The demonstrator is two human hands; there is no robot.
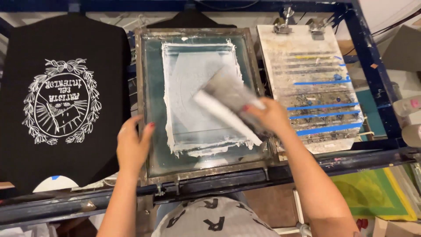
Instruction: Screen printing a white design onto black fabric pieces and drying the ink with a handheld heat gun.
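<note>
Squeegee [228,105] gripped in closed right hand [269,115], blade white with wet ink, likely slippery; handle end best held. Screen frame [144,131] steadied by left hand [133,147], fingers loosely curled.

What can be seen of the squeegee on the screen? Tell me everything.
The squeegee is a long flat blade, motion-blurred, its lower edge thick with white ink. It lies slanted across the framed printing screen, over the white ink patch. The right hand grips its right end; the left hand rests on the screen's left frame, apart from it.
</note>
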